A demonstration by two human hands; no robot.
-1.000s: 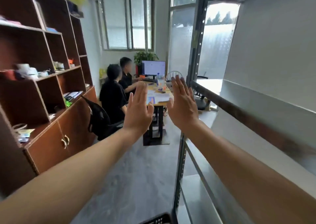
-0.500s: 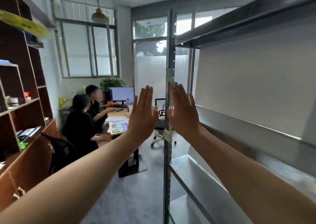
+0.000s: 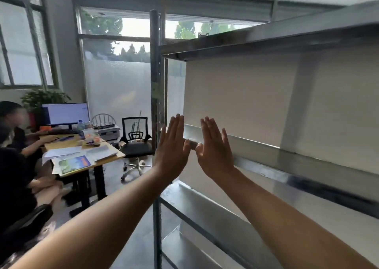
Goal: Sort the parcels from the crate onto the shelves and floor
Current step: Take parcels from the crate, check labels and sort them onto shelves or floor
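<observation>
Right of the steel post, the grey shelves now fill most of the view, because the head has turned toward them. The left hand and right hand stay up beside the post, flat, wide, holding nothing. No parcels or crate show now, so sorting looks not yet started.

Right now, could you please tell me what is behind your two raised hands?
Behind the left hand and right hand runs a metal shelf edge, with a pale wall beyond. The hands cover part of that edge; a small blurred thing between the thumbs cannot be identified.
</observation>
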